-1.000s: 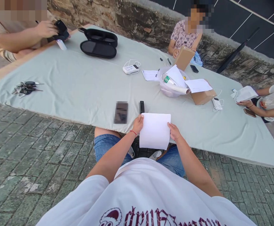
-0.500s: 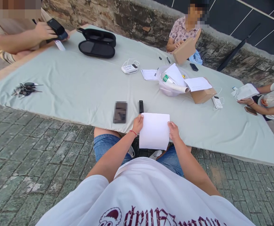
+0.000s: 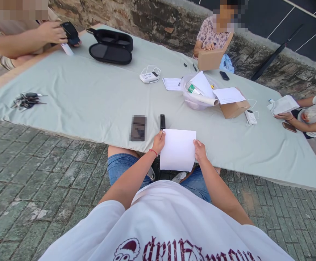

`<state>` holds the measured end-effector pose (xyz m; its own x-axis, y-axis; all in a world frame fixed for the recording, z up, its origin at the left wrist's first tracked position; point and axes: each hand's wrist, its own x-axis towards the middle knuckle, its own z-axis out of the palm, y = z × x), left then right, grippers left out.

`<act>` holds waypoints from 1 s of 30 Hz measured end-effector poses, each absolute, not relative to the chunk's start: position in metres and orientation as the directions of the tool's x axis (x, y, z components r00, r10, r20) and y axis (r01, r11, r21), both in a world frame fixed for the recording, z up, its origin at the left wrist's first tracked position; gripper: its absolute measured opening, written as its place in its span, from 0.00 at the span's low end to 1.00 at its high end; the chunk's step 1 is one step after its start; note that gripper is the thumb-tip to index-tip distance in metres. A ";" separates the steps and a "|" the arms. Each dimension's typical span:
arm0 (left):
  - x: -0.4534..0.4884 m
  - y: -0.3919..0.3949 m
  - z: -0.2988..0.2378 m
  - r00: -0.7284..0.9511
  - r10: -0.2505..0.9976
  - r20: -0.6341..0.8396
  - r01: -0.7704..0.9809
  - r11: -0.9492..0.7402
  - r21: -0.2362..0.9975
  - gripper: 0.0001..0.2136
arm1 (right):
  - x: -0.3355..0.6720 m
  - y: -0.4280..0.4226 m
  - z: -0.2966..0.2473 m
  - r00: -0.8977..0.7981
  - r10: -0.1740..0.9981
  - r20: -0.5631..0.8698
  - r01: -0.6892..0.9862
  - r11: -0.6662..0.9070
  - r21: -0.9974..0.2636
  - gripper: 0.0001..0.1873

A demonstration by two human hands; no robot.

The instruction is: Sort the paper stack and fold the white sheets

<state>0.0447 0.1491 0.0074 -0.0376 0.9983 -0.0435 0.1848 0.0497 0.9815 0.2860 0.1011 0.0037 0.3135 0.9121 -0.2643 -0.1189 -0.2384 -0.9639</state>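
Note:
Between my two hands a white sheet of paper [image 3: 178, 150] is held flat over the table's near edge, its lower part over my lap. My left hand [image 3: 158, 142] pinches its left edge near the upper corner, thumb on top. The right edge is gripped by my right hand [image 3: 200, 150], also with the thumb on top. Just beyond the paper's upper left corner lies a black stapler-like object [image 3: 162, 121]. To its left rests a dark flat rectangle [image 3: 138, 128], blurred out.
On the cloth-covered table [image 3: 92, 98] are keys [image 3: 29, 100], an open black case [image 3: 110, 52], a white power bank [image 3: 149, 77], a plastic basin [image 3: 192, 101] with papers and a bottle, and a cardboard box [image 3: 234, 108]. Several people sit around, one with a brown box [image 3: 209, 59].
My hands and the paper stay almost still. Across the table, a person's brown box has tilted to a more level position. The person at left has shifted the dark device slightly.

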 end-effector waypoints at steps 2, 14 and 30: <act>0.045 0.149 0.007 -0.027 0.999 -0.043 0.188 0.047 0.981 0.24 | 0.286 0.101 0.003 0.327 0.908 -0.262 -0.112 -0.238 -0.965 0.21; 0.044 0.151 0.005 -0.019 0.999 -0.047 0.210 0.050 0.976 0.22 | 0.285 0.101 0.004 0.332 0.903 -0.271 -0.136 -0.239 -0.962 0.21; 0.045 0.152 0.004 -0.057 0.986 -0.158 -0.013 0.157 0.987 0.19 | 0.290 0.099 0.004 0.212 0.924 -0.317 -0.185 -0.280 -0.942 0.23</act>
